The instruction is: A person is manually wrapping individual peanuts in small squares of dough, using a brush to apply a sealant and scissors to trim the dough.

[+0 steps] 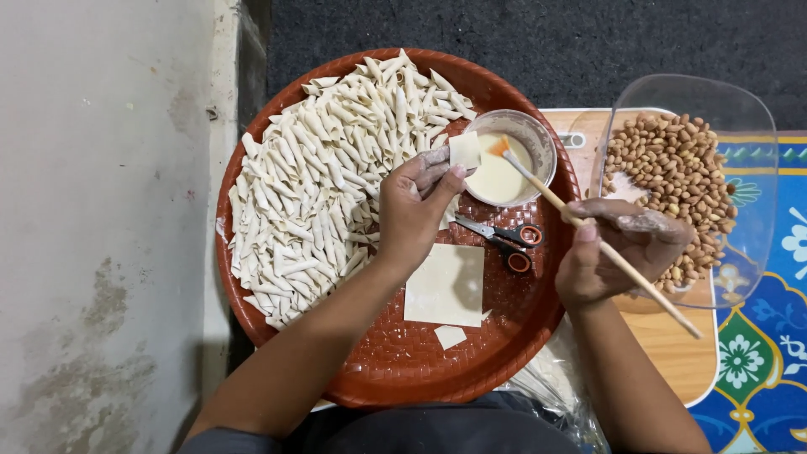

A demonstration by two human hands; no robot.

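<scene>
step: paste being brushed | left hand (414, 210) pinching wrapper piece (465, 150) beside paste bowl (538, 134) | right hand (618, 248) gripping brush (588, 231) over bowl | next: steadiness needed

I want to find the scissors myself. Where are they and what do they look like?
Start at the big round reddish-brown tray heaped with small white dough rolls. On its right side, just below the small bowl of pale paste, the scissors lie flat between the left hand and right hand. They alone are metal, with dark handles ringed in orange.

Small dough square (465, 150) pinched upright; brush (588, 234) tip above paste
</scene>
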